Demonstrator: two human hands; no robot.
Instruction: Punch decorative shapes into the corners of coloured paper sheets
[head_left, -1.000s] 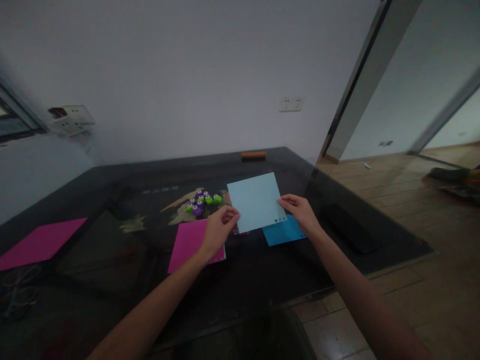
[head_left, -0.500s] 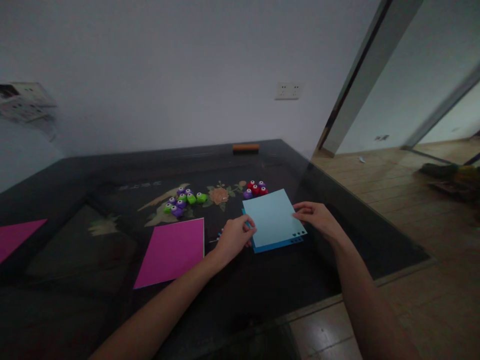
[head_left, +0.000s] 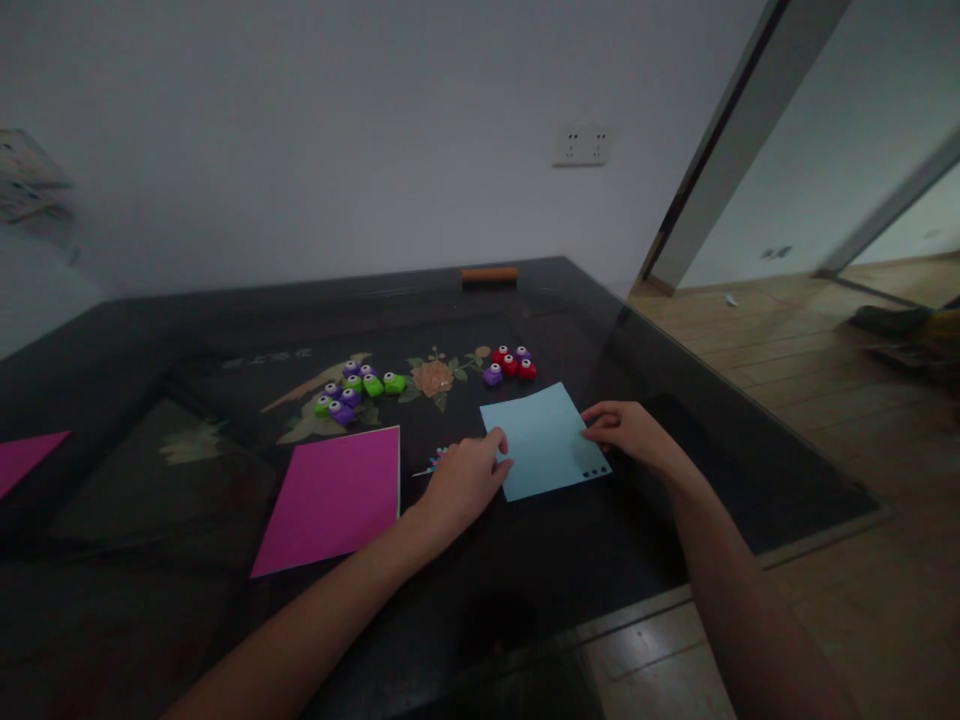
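Note:
A light blue paper sheet [head_left: 541, 440] lies flat on the dark glass table [head_left: 225, 620], with small punched holes near its front right corner. My left hand [head_left: 463, 482] rests at the sheet's left edge, fingertips touching it. At the right edge, my right hand [head_left: 628, 432] presses on the sheet with its fingers. A magenta sheet [head_left: 334, 496] lies to the left of my left hand. Tiny paper scraps [head_left: 436, 461] sit between the two sheets.
Small purple and green punches [head_left: 352, 388] cluster behind the magenta sheet; red and purple ones [head_left: 510, 365] stand behind the blue sheet. An orange bar [head_left: 489, 275] lies at the table's far edge. Another magenta sheet [head_left: 26, 457] shows at far left. Wooden floor lies right.
The light blue sheet, held up a second ago, has come down flat onto the darker blue sheet, which is now covered. Both hands lowered with it.

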